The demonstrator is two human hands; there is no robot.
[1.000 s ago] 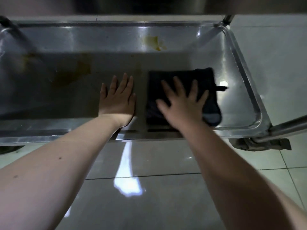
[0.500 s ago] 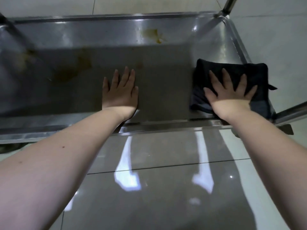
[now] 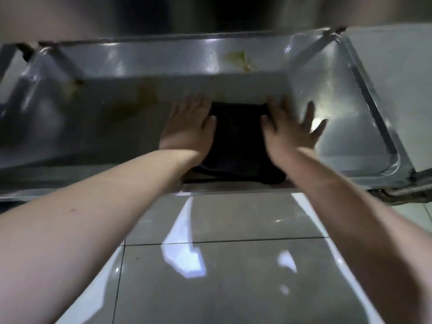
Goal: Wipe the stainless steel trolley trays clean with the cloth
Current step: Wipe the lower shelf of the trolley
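The low steel trolley tray (image 3: 364, 127) fills the upper half of the head view. A dark cloth (image 3: 237, 141) lies folded in its middle, near the front rim. My left hand (image 3: 189, 126) lies flat with straight fingers at the cloth's left edge. My right hand (image 3: 292, 129) is spread flat at the cloth's right edge, its fingers blurred by motion; the cloth shows between the two hands. Yellowish stains mark the back wall (image 3: 240, 60) and the left part of the tray floor (image 3: 131, 104).
A shelf of the trolley overhangs the tray at the top (image 3: 210, 15). Glossy grey floor tiles (image 3: 222, 265) lie in front of the tray. A trolley bar and wheel bracket (image 3: 416, 188) stick out at the tray's right front corner.
My right hand swept the cloth from the tray's right end back to the middle, up against my left hand. The camera tilted, bringing the upper shelf into view.
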